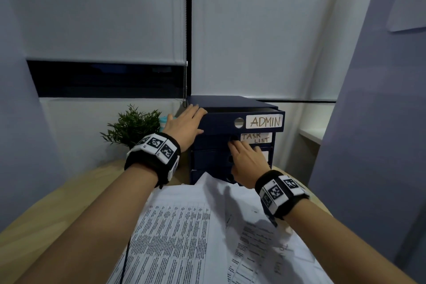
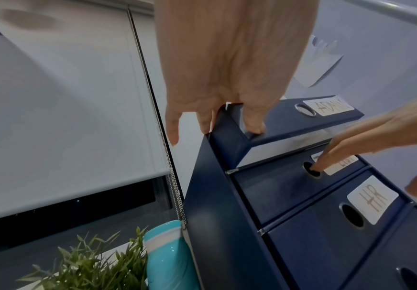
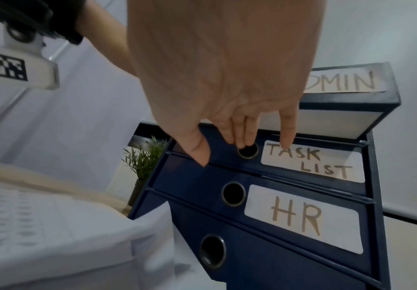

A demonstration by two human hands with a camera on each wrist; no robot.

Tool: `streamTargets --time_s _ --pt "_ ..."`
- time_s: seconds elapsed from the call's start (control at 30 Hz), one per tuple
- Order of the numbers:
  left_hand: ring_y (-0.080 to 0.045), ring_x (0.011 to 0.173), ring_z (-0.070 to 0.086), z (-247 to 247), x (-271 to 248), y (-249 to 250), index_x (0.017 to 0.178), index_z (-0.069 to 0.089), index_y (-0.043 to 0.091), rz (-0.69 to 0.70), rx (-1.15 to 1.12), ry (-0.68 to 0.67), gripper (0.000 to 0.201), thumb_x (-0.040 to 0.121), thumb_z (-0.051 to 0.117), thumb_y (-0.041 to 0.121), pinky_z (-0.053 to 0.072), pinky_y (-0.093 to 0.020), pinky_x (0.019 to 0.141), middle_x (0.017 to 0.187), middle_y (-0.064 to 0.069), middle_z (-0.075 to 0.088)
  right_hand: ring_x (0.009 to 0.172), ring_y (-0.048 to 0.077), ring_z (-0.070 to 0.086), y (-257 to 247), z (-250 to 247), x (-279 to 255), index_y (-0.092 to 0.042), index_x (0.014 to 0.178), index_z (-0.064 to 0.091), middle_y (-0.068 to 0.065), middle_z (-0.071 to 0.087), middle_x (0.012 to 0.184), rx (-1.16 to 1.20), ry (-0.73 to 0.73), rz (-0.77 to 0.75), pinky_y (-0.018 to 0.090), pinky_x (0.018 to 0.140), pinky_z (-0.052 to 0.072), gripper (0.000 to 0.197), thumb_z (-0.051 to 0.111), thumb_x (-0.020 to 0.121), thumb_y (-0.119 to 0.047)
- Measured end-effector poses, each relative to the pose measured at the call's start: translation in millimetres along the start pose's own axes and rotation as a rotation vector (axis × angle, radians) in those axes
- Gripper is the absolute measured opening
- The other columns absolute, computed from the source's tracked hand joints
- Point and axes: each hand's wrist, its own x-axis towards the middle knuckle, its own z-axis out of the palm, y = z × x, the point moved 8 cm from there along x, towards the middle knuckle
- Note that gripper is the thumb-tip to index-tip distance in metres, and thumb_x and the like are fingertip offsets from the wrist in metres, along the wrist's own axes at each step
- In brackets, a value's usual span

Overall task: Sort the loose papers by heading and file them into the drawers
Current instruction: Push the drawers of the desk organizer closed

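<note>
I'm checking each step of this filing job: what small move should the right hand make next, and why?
Probably hook a fingertip into the finger hole of the TASK LIST drawer and pull it out. The right hand already has its fingers at that hole, the drawer is closed, and the left hand steadies the drawer box.

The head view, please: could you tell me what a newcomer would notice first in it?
First, the dark blue drawer unit at the back of the desk, its top ADMIN drawer pulled out. The left hand rests on the unit's top left corner, and the right hand has fingertips at the finger hole of the TASK LIST drawer. Loose printed papers spread across the desk in front.
</note>
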Motion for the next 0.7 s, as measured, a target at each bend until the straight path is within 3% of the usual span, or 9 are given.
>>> streamTargets --time_s 0.13,0.23,0.4,0.57,0.7 --pt "-0.016 0.148 0.008 2.2 -0.7 1.4 0.144 0.025 0.020 -0.015 0.004 0.010 0.049 0.100 0.044 0.027 0.025 -0.055 0.107 0.159 -0.003 0.013 0.134 0.024 0.034 1.8 11.9 14.9 -0.024 0.151 0.018 0.003 0.036 0.147 0.041 -0.020 0.049 0.046 0.102 0.035 0.076 0.056 0.085 -0.026" --pt "-0.016 0.148 0.007 3.2 -0.5 1.7 0.144 0.026 0.020 -0.023 -0.007 0.020 0.049 0.099 0.045 0.027 0.026 -0.056 0.106 0.158 -0.002 0.014 0.131 0.023 0.038 1.7 13.2 19.8 -0.031 0.145 0.028 0.001 0.042 0.142 0.088 0.017 0.057 0.047 0.100 0.035 0.069 0.055 0.083 -0.023" --pt "-0.018 0.147 0.007 5.1 -2.1 1.0 0.146 0.023 0.021 -0.030 -0.018 0.028 0.052 0.099 0.045 0.026 0.026 -0.057 0.107 0.158 -0.003 0.012 0.123 0.021 0.042 1.8 3.9 12.9 -0.027 0.134 0.038 -0.001 0.047 0.129 0.098 0.043 0.031 0.043 0.095 0.036 0.053 0.054 0.084 -0.023" --pt "-0.021 0.148 0.003 2.0 -10.8 5.3 0.151 0.009 0.022 -0.027 -0.016 0.009 0.067 0.097 0.049 0.025 0.024 -0.058 0.109 0.160 -0.004 0.004 0.120 0.022 0.041 -0.5 -3.0 -8.9 -0.025 0.136 0.037 -0.001 0.044 0.130 0.057 0.020 -0.002 0.040 0.089 0.037 0.054 0.053 0.085 -0.022" --pt "-0.019 0.148 0.005 -6.7 -34.3 27.3 0.153 0.004 0.014 0.079 0.128 0.174 0.079 0.092 0.053 0.025 0.024 -0.053 0.113 0.161 -0.004 0.000 0.118 0.025 0.045 -0.3 -17.3 -23.8 -0.018 0.132 0.045 0.003 0.047 0.131 0.013 0.088 0.015 0.040 0.088 0.041 0.050 0.055 0.084 -0.026"
